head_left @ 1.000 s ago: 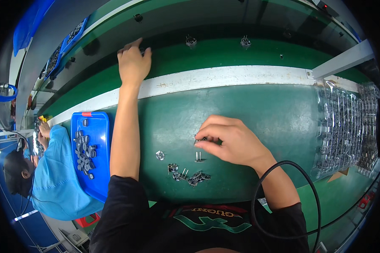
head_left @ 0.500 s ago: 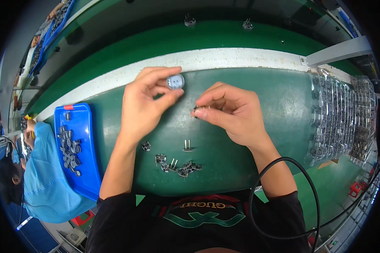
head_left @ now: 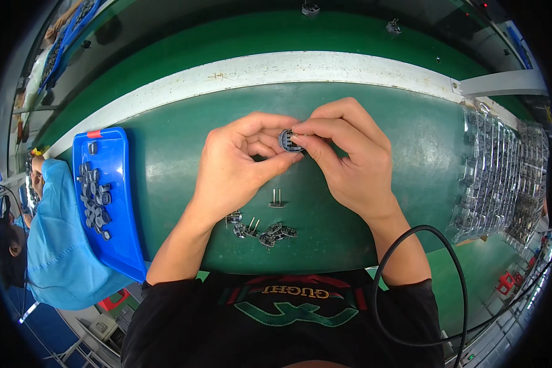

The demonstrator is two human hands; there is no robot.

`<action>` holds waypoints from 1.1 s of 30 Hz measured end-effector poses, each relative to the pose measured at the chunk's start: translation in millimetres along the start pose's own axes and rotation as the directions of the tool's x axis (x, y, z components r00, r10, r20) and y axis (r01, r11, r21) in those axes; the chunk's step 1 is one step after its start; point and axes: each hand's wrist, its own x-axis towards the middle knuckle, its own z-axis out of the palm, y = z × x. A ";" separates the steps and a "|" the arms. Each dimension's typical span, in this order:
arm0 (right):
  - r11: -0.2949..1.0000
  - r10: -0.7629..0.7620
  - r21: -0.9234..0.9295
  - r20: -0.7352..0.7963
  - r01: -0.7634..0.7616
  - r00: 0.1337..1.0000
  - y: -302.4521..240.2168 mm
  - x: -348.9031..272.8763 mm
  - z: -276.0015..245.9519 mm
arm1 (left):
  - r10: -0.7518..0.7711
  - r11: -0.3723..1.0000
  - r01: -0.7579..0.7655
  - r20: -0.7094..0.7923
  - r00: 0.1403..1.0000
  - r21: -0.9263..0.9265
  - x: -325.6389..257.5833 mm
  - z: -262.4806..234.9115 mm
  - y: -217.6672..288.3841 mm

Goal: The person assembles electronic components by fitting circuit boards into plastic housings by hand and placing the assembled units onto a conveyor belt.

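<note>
Above the green table my left hand (head_left: pixel 242 156) pinches a small round grey housing (head_left: pixel 283 140) by its sides. A dark circuit board (head_left: pixel 293 145) with small components shows in the open face of the housing. The thumb and forefinger of my right hand (head_left: pixel 348 150) close on that circuit board, touching the housing. Below the hands a pin board (head_left: pixel 277 203) stands on the table with two metal pins pointing up. Nearer to me lies a small pile of circuit boards (head_left: pixel 277 233), several of them with pins.
A blue tray (head_left: pixel 121 184) at the left holds several grey housings (head_left: pixel 95 199). Stacked clear plastic trays (head_left: pixel 494 172) of parts stand at the right. A white rail (head_left: pixel 251 69) borders the conveyor. A black cable (head_left: pixel 463 276) loops by my right arm. A person in blue (head_left: pixel 67 239) sits at left.
My hands have come together. The left moved right with the housing, and the right brought the circuit board up into its open face. The view has shifted a little.
</note>
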 end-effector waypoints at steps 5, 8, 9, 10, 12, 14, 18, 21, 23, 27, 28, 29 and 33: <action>1.000 0.022 0.010 0.016 -0.022 1.000 -2.4 0.1 3.7 | 0.000 0.998 0.002 0.025 1.000 -0.058 -0.7 -0.9 1.0; 0.999 0.033 -0.014 -0.020 -0.033 0.999 -1.3 -2.8 7.0 | 0.077 0.992 -0.076 0.003 0.997 -0.096 -0.7 0.7 1.9; 1.000 -0.012 0.002 -0.040 0.012 0.999 0.6 -2.6 11.3 | 0.069 0.992 -0.066 0.020 0.997 -0.105 -0.3 -1.2 2.4; 0.998 -0.061 0.014 -0.063 0.062 0.996 2.1 -0.8 10.5 | 0.073 0.989 -0.071 0.010 0.997 -0.131 0.9 -4.2 6.2; 0.995 -0.096 0.007 -0.041 0.096 0.995 8.5 -0.2 9.9 | 0.061 0.988 -0.062 -0.013 0.998 -0.138 4.4 -14.0 5.2; 0.989 -0.146 0.024 -0.016 0.146 0.989 8.2 -1.5 10.4 | 0.030 0.995 -0.035 -0.056 0.998 -0.094 14.6 -32.3 -0.6; 0.999 0.004 -0.046 0.113 0.001 0.994 5.9 -3.7 4.7 | 0.154 0.975 -0.102 -0.271 0.950 0.197 53.1 -58.0 13.0; 0.971 -0.020 -0.205 0.440 0.122 0.898 -11.4 -8.4 -1.6 | 0.239 0.937 -0.137 -0.305 0.922 0.320 97.7 -87.0 12.5; 0.967 -0.047 -0.196 0.483 0.160 0.874 -22.3 -11.1 0.4 | 0.300 0.831 -0.018 -0.419 0.857 0.556 128.4 -103.4 12.7; 0.945 -0.097 -0.214 0.536 0.246 0.838 -20.7 -23.5 11.7 | 0.415 0.781 -0.036 -0.474 0.777 0.624 187.1 -149.1 -11.6; 0.942 -0.082 -0.221 0.574 0.250 0.815 -20.7 -24.1 12.7 | 0.393 0.770 0.021 -0.500 0.772 0.638 193.1 -152.9 -10.3; 0.949 -0.045 -0.218 0.622 0.228 0.782 -22.5 -23.1 12.8 | 0.371 0.756 0.084 -0.531 0.762 0.649 194.4 -160.0 -9.2; 0.959 -0.101 -0.131 0.673 0.252 0.733 -25.3 -16.7 11.8 | 0.352 0.721 0.140 -0.533 0.769 0.679 184.5 -161.4 -12.8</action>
